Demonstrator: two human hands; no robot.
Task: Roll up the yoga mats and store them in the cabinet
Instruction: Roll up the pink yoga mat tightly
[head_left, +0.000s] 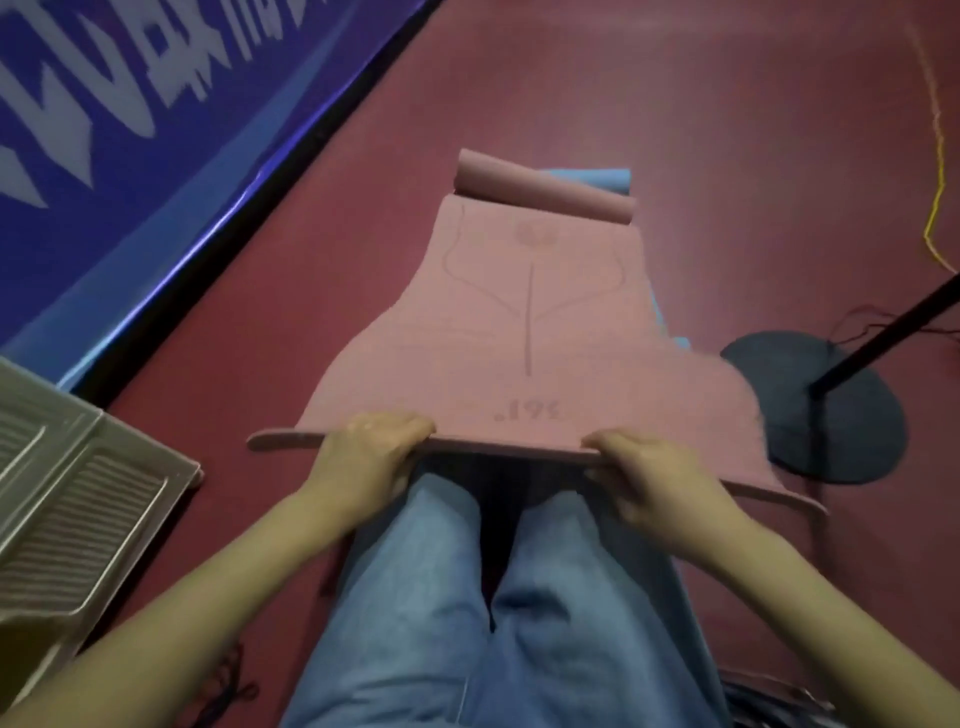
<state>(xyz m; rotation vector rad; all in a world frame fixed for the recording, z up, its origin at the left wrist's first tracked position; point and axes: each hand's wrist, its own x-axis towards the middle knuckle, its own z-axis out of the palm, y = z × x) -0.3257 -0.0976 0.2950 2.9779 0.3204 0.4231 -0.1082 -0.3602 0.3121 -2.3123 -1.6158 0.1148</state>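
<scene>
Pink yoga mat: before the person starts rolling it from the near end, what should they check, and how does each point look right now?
1. Both hands grip the near edge of the pink rubbery yoga mat: left hand, right hand - ok.
2. Near edge lifted off the dark red floor - ok.
3. Far end flat: it is already curled - not ok.
4. Light blue mat underneath lies aligned: it sticks out on the right - not ok.
5. Black round stand base clear of the mat: the mat's right edge overlaps it - cannot tell.

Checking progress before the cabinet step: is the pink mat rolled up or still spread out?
Mostly spread. The pink yoga mat lies flat, only its far end curled; left hand and right hand grip the near edge.
</scene>
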